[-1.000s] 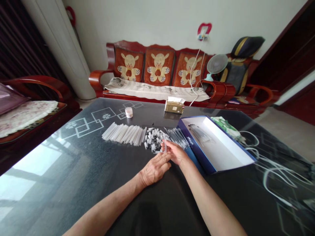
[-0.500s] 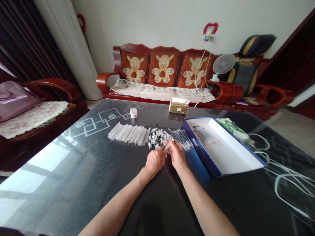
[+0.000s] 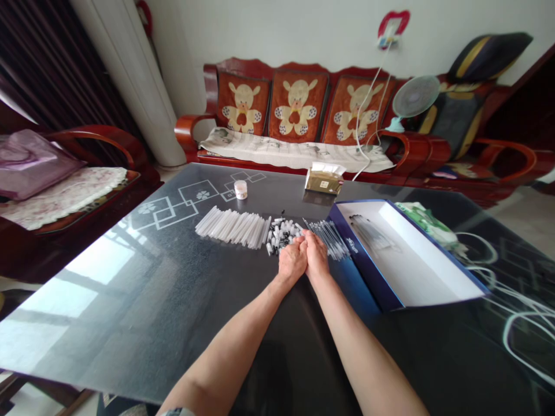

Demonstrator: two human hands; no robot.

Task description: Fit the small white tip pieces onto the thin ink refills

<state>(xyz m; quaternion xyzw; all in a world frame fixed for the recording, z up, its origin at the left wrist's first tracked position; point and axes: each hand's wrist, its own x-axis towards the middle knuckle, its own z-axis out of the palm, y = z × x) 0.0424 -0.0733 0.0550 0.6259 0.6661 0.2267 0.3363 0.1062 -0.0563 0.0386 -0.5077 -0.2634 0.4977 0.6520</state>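
Observation:
My left hand (image 3: 292, 259) and my right hand (image 3: 317, 254) are pressed together at the front of the small parts, both closed. Their fingers hide the translucent pen that showed between them a moment earlier. Just beyond lies a heap of white and black pen caps and small fittings (image 3: 282, 232). To its left, clear pen barrels (image 3: 234, 227) lie side by side in a row. Thin dark pen refills (image 3: 330, 238) are spread to the right of my hands, against the box.
An open blue box (image 3: 427, 271) with a white inside stands at right, some finished-looking pens (image 3: 368, 234) in it. Behind are a tissue pack (image 3: 323, 179) and a small white jar (image 3: 240, 189). A green-and-white bag (image 3: 427, 225) and white cables (image 3: 518, 315) lie beyond the box.
My hands have closed in on each other, and the pen seen between them is now covered. The whole view has shifted a little, so the table things appear farther right and higher.

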